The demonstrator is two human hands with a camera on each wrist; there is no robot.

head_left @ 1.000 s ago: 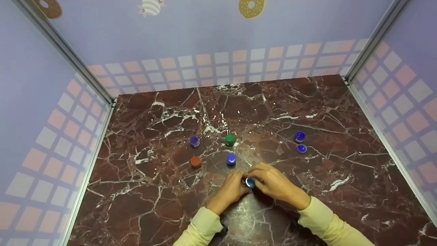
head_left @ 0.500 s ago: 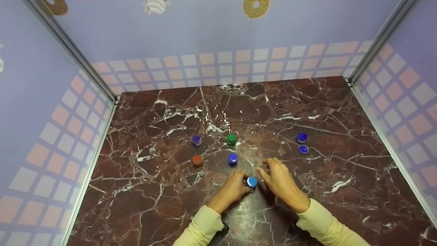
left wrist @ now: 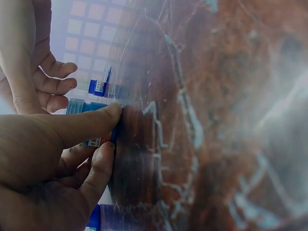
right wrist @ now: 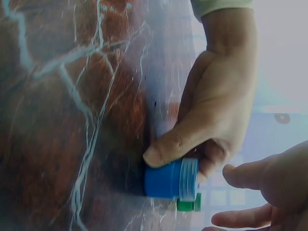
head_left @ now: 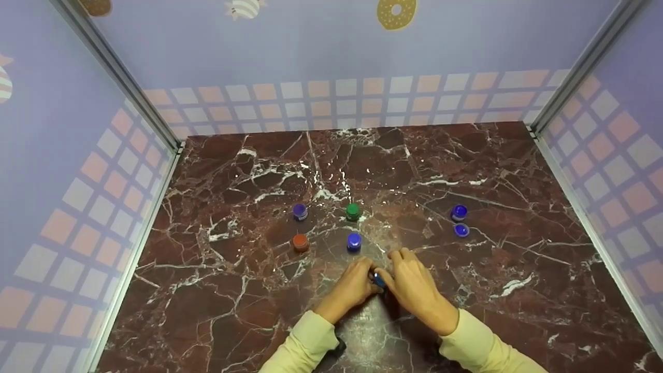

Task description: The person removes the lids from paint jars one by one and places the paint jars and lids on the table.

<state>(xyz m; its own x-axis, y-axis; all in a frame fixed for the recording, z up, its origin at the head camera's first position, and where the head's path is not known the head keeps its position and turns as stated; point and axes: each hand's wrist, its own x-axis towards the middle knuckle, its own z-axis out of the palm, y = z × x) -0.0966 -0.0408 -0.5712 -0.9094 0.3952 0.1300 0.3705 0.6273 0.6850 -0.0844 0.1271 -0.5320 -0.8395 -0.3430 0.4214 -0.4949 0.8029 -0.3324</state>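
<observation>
My left hand grips a small blue paint jar low at the table, with thumb and fingers on either side of its body. A clear ribbed lid tops the jar. My right hand is just right of it, thumb stretched toward the lid and partly covering it in the head view. In the right wrist view, the right hand's fingers are spread, a small gap from the lid. The left wrist view shows a printed label between the left thumb and fingers.
Beyond the hands stand small jars: purple, green, orange and violet-blue. Farther right are a dark blue jar and a flatter round blue piece. Patterned panels enclose the marbled table.
The right hand's fingers were on the jar's top a second ago, then drew off to the right. Now its thumb is back over the lid. The left hand has kept its grip.
</observation>
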